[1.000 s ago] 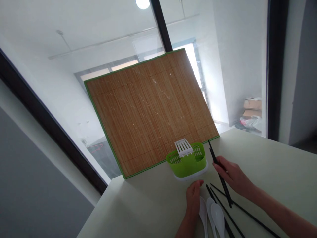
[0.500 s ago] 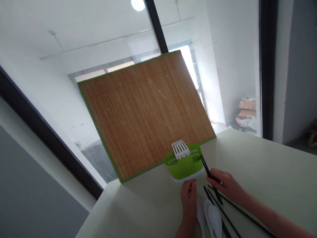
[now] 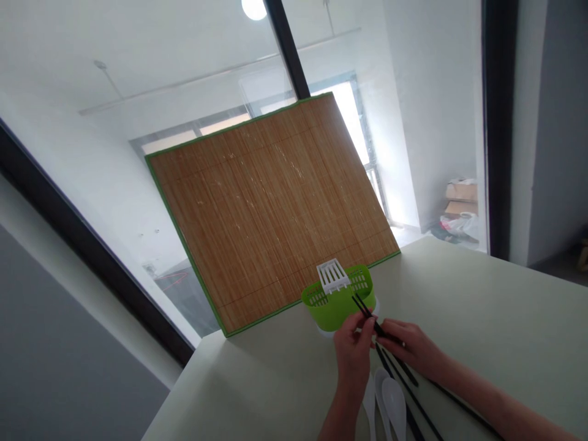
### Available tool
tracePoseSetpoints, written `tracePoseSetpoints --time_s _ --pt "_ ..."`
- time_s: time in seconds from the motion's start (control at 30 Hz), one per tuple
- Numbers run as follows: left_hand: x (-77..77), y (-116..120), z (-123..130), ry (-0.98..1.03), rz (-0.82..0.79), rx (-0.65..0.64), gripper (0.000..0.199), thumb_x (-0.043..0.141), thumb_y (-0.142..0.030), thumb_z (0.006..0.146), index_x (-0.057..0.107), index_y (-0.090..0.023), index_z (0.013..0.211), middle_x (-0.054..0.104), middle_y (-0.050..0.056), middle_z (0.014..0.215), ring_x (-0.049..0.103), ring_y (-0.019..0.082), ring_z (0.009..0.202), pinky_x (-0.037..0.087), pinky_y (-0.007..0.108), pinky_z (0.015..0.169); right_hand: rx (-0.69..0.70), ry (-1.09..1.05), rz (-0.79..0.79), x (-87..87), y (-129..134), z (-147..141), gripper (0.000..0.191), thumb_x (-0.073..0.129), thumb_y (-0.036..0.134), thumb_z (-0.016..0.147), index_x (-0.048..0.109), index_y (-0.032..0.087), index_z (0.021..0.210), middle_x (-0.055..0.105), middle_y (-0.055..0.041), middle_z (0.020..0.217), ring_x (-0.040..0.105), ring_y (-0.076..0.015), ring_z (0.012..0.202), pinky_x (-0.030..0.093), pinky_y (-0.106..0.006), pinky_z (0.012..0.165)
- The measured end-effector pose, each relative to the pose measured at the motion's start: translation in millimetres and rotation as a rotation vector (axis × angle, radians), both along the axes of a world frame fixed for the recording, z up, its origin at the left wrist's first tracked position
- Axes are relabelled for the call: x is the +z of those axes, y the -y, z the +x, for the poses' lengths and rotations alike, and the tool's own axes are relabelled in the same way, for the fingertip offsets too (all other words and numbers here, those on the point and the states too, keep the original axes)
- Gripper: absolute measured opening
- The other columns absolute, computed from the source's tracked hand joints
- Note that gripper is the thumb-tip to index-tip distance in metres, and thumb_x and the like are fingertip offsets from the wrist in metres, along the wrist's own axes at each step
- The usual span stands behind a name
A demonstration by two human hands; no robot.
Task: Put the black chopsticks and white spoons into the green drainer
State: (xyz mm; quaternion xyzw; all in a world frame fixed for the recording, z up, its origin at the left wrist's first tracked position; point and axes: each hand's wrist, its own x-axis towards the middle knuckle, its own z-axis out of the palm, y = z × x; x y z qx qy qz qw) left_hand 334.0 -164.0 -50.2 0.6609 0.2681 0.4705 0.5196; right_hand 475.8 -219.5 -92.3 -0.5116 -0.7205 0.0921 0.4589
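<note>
A pair of black chopsticks is held between both hands in front of the green utensil holder. My left hand pinches them toward their upper ends, while my right hand grips them lower down. The holder has slotted sides, a white base and a white slatted piece across its top. Below my hands, more black chopsticks lie loosely on the table. White spoons rest beside them, partly behind my left forearm.
A bamboo mat with green edging leans against the glass behind the holder. The pale table stretches out to the right and left. Beyond the glass, cardboard boxes are stacked near a wall.
My left hand has risen from the table beside the holder's base and taken hold of the chopsticks. Their tips have swung left, in front of the holder. My right hand still grips them.
</note>
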Motion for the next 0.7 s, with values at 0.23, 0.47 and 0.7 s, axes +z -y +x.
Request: tracePoseSetpoints --time_s 0.23,0.47,0.7 --pt "9.5 -3 -7 -0.156 0.065 -0.074 0.03 0.065 -0.04 0.077 0.074 -0.016 0.093 0.074 0.005 0.082 0.063 0.015 0.063 0.052 0.023 0.055 0.016 -0.009 -0.014 -1.5 2 -3 0.025 0.038 0.039 0.096 0.05 0.021 0.084 0.056 -0.0007 0.077 0.051 -0.0142 0.068 0.039 -0.025 0.064" --pt "67.1 -14 -43 -0.157 0.314 0.142 0.024 0.066 -0.039 0.077 0.074 -0.019 0.089 0.074 0.003 0.085 0.069 0.019 0.08 0.056 0.029 0.078 -0.023 0.139 -0.135 13.4 9 6 0.017 0.044 0.035 0.093 0.055 0.023 0.094 0.059 0.0019 0.08 0.051 -0.0113 0.06 0.037 -0.025 0.06" --pt "141.0 -69 -92 -0.056 0.619 0.667 0.028 0.065 -0.041 0.078 0.073 -0.019 0.094 0.074 0.002 0.088 0.069 0.018 0.083 0.055 0.03 0.08 -0.404 0.438 -0.461 -6.2 0 29 0.023 0.045 0.036 0.089 0.06 0.02 0.095 0.066 -0.0078 0.093 0.065 -0.0266 0.078 0.039 -0.033 0.061"
